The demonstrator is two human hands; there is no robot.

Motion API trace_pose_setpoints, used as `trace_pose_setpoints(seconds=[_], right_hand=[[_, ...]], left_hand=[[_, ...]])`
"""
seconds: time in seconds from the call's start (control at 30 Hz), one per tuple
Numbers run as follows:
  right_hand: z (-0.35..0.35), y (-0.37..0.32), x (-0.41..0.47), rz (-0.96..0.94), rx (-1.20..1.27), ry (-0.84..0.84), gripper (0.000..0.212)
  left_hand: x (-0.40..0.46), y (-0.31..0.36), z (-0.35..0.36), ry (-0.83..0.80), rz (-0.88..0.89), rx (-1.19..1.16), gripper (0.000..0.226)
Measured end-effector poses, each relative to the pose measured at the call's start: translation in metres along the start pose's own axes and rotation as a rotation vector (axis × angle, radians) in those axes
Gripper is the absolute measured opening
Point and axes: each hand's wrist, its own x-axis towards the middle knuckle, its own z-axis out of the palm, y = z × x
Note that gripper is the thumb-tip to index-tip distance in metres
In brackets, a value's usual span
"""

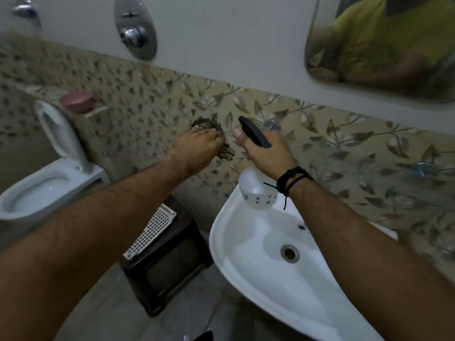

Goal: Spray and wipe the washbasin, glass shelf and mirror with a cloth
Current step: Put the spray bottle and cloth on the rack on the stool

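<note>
My left hand [197,150] grips a crumpled grey-brown cloth [225,153], raised in front of the patterned wall tiles. Just to its right, my right hand [267,150] holds a white spray bottle [256,190] by its neck, with the black spray head [253,132] pointing up and left. The bottle hangs over the back left rim of the white washbasin [236,254], whose drain [290,253] shows in the bowl. The mirror [379,45] is at the top right. A glass shelf [423,169] with metal brackets is blurred on the wall at right.
A white toilet [46,188] with its lid up stands at the left. A dark stool [167,262] with a white perforated piece [151,231] on it sits between toilet and basin. A pink bowl [77,102] rests on a ledge. Chrome shower fittings [134,28] are on the upper wall.
</note>
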Motion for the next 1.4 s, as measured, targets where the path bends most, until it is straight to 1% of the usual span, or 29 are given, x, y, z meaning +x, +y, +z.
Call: trace_pose_setpoints(seconds=[0.17, 0.2, 0.27, 0.33, 0.37, 0.4, 0.5, 0.6, 0.67, 0.87, 0.93, 1.03, 1.07, 1.23, 1.4], right_hand=[[0.046, 0.014, -0.023, -0.027, -0.003, -0.169, 0.061], [0.055, 0.016, -0.027, -0.043, 0.004, -0.201, 0.059], [0.072, 0.018, -0.034, -0.072, 0.002, -0.259, 0.046], [0.091, 0.020, -0.040, -0.091, 0.000, -0.307, 0.041], [0.101, 0.021, -0.042, -0.093, 0.006, -0.326, 0.042], [0.110, 0.022, -0.043, -0.095, 0.007, -0.342, 0.043], [0.141, 0.022, -0.043, -0.110, 0.014, -0.398, 0.042], [0.172, 0.022, -0.041, -0.149, 0.012, -0.448, 0.043], [0.194, 0.025, -0.035, -0.138, -0.002, -0.486, 0.042], [0.262, 0.049, -0.008, -0.093, -0.110, -0.610, 0.046], [0.291, 0.061, 0.005, -0.065, -0.137, -0.626, 0.047], [0.332, 0.082, 0.025, -0.024, -0.167, -0.622, 0.060], [0.344, 0.090, 0.032, -0.018, -0.183, -0.615, 0.060], [0.399, 0.133, 0.066, -0.011, -0.285, -0.604, 0.046], [0.446, 0.175, 0.091, -0.006, -0.317, -0.647, 0.038]], left_hand=[[-0.067, 0.013, 0.011, -0.162, -0.112, -0.029, 0.054], [-0.081, 0.015, 0.015, -0.194, -0.136, -0.037, 0.051], [-0.104, 0.013, 0.026, -0.226, -0.192, -0.064, 0.046], [-0.126, 0.010, 0.039, -0.261, -0.258, -0.122, 0.052], [-0.136, 0.007, 0.047, -0.286, -0.283, -0.145, 0.057], [-0.146, 0.004, 0.055, -0.308, -0.309, -0.157, 0.058], [-0.170, -0.003, 0.070, -0.360, -0.389, -0.192, 0.047], [-0.187, -0.015, 0.096, -0.410, -0.461, -0.222, 0.043], [-0.197, -0.028, 0.118, -0.430, -0.487, -0.252, 0.043], [-0.214, -0.066, 0.182, -0.491, -0.506, -0.316, 0.040], [-0.216, -0.081, 0.208, -0.521, -0.503, -0.318, 0.040], [-0.215, -0.102, 0.249, -0.575, -0.514, -0.339, 0.041], [-0.214, -0.109, 0.263, -0.585, -0.525, -0.351, 0.041], [-0.200, -0.132, 0.330, -0.631, -0.545, -0.370, 0.038], [-0.187, -0.146, 0.405, -0.596, -0.651, -0.516, 0.037]])
